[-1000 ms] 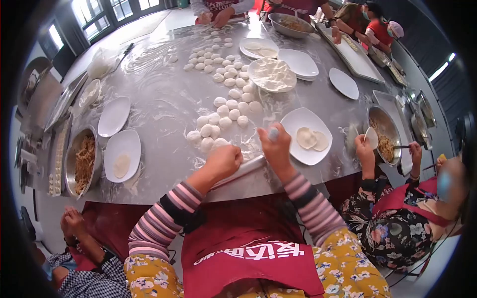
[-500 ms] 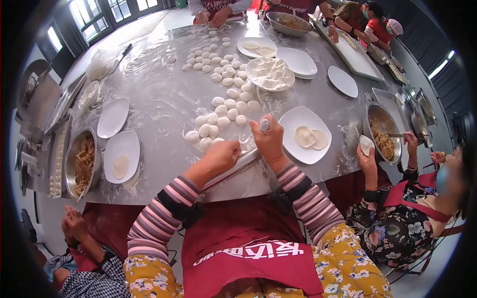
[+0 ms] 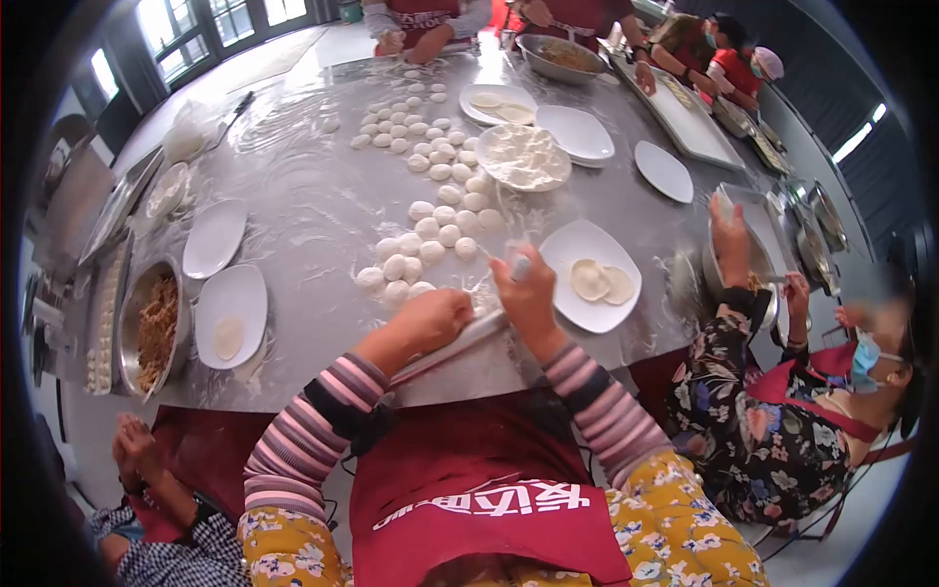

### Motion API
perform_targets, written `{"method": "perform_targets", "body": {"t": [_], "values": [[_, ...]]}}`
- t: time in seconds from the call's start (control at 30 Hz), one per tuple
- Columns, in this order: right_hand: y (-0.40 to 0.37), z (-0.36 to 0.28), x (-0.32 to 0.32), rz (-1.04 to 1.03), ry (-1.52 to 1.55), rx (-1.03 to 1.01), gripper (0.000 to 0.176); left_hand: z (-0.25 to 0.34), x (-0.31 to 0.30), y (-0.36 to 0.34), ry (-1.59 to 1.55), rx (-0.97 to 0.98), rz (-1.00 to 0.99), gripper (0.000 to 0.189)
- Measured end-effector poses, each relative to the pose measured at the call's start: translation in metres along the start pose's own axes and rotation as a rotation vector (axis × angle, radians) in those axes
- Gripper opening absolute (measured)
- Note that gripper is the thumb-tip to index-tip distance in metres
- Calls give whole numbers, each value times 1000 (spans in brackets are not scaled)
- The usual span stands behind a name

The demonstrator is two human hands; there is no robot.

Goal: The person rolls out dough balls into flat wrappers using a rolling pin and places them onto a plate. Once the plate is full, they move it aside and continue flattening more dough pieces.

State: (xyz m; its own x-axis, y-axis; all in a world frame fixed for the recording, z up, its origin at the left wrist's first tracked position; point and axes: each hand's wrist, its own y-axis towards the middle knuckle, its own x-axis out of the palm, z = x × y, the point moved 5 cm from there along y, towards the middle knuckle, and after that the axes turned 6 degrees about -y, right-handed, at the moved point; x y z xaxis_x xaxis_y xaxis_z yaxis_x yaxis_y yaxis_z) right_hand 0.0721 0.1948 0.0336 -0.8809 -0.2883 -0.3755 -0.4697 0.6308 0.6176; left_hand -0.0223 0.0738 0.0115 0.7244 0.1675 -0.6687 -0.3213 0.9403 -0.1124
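My left hand (image 3: pixel 428 321) is closed, fingers curled down at the near edge of the floured metal table (image 3: pixel 303 186). My right hand (image 3: pixel 528 293) is a fist beside it, with a pale, blurred shape at its knuckles. What each hand grips is hidden. A long pale strip (image 3: pixel 452 348) runs slantwise below both hands. Just beyond them lies loose flour, and a cluster of round dough pieces (image 3: pixel 427 229) stretches up the table. Right of my right hand stands a white plate (image 3: pixel 594 315) bearing two flat dough wrappers (image 3: pixel 589 279).
A bowl of flour (image 3: pixel 523 157) stands beyond the dough. To the left are a plate with one wrapper (image 3: pixel 227 338) and a metal bowl of filling (image 3: pixel 156 333). At right, a co-worker's raised hand (image 3: pixel 730 245) is beside another metal bowl (image 3: pixel 763 293). Other people surround the table.
My view has shifted slightly. My hands stay close together at the table edge, the right one blurred by motion. The co-worker at right has raised a hand from beside the bowl.
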Motion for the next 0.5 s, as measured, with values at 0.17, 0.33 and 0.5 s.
{"method": "perform_targets", "body": {"t": [0.17, 0.33, 0.5], "values": [[-49, 1, -52, -67, 40, 190, 22, -14, 5, -10, -103, 11, -67, 18], [-3, -4, -11, -3, -64, -33, 24, -4, 6, -4, -29, 15, -148, 17], [0, 3, -3, -65, -2, 41, 22, -9, 3, 4, 24, -3, -36, 23]]}}
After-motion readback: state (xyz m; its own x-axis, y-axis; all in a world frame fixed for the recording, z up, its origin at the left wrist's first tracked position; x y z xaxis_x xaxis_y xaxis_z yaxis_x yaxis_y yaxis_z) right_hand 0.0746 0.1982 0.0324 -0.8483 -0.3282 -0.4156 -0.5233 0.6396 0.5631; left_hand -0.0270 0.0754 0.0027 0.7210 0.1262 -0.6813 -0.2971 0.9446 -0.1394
